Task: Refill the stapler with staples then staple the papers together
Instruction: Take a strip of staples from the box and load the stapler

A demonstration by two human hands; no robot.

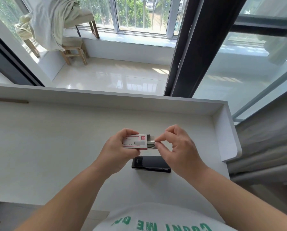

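Note:
My left hand [117, 150] grips a small white and red staple box [134, 142] above the white desk [56, 147]. The box's inner tray sticks out to the right, with grey staples [150, 142] showing in it. The thumb and forefinger of my right hand [177, 147] pinch a strip of those staples at the tray's open end. A black stapler [151, 164] lies closed on the desk just below the box, between my two wrists. No papers are in view.
The desk has a raised white rim at the back [106, 97] and on the right [227, 135]. A pencil [11, 101] lies at the far left by the back rim. Beyond the desk are a dark curtain [189, 47], glass doors and a wooden stool [74, 52].

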